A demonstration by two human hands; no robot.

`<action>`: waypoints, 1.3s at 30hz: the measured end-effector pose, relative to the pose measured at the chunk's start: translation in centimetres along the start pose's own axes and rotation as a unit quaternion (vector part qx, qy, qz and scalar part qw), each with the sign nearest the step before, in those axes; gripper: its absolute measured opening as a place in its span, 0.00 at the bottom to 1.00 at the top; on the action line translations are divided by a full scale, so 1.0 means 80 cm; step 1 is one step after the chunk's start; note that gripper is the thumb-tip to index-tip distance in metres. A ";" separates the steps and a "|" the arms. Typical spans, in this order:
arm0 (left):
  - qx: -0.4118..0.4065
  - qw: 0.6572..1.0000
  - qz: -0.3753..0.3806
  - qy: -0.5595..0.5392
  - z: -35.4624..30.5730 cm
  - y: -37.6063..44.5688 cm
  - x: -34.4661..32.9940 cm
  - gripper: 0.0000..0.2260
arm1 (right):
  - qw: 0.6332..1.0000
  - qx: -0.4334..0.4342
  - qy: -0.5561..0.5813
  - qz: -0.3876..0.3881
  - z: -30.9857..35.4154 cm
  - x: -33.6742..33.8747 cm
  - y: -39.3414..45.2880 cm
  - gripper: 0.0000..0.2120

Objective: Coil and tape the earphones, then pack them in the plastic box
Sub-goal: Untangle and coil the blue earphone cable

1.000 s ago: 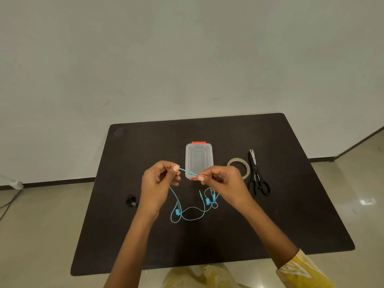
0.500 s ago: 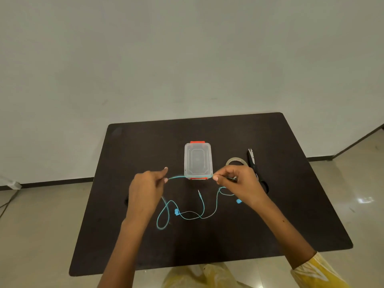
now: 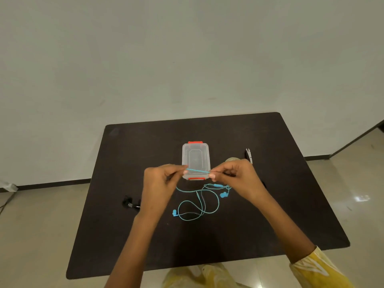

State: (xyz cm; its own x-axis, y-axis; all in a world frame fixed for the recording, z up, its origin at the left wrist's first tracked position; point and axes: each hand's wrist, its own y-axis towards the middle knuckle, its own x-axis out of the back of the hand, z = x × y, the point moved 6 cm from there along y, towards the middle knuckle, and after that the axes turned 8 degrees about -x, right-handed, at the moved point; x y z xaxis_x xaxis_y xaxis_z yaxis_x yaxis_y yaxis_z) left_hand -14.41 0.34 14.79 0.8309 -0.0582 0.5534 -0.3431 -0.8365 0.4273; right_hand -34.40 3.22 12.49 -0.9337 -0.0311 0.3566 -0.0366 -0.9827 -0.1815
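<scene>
Light blue earphones (image 3: 200, 206) lie in loose loops on the dark table (image 3: 270, 215), with one earbud at the lower left of the loops and another at the right. A short stretch of their cable is held taut above the table between my left hand (image 3: 161, 183) and my right hand (image 3: 234, 176), both pinching it. Just behind the taut cable stands the clear plastic box (image 3: 195, 157) with red clasps, its lid on. A tape roll (image 3: 231, 159) peeks out behind my right hand.
Scissors (image 3: 249, 155) lie right of the tape, mostly hidden by my right hand. A small black object (image 3: 129, 203) sits on the table left of my left wrist. A wall rises behind the table, and tiled floor surrounds it.
My hands have come closer together again, shortening the taut stretch of cable. The slack cable on the table has gathered into rounder loops.
</scene>
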 end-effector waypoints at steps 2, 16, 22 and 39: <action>0.007 1.000 -0.025 0.007 0.011 -0.002 0.013 0.08 | 1.000 -0.023 0.009 -0.010 -0.015 0.017 -0.002 0.04; -0.029 0.995 0.092 -0.023 -0.025 -0.002 -0.049 0.17 | 0.998 0.028 -0.062 0.003 0.003 -0.002 0.001 0.02; -0.079 0.996 0.043 0.007 -0.027 0.010 -0.037 0.08 | 0.998 0.036 -0.050 0.012 0.011 -0.007 0.006 0.05; -0.035 0.997 -0.064 0.024 0.004 0.002 0.002 0.11 | 0.990 0.016 -0.133 -0.045 -0.006 0.033 0.002 0.09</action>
State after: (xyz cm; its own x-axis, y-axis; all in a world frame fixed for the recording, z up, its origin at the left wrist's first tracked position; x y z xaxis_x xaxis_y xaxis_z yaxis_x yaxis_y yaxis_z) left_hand -14.22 0.00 14.75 0.8488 0.0738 0.5235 -0.2665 -0.7955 0.5442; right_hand -37.00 3.08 12.96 -0.8001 0.0147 0.5997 -0.1003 -0.9889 -0.1096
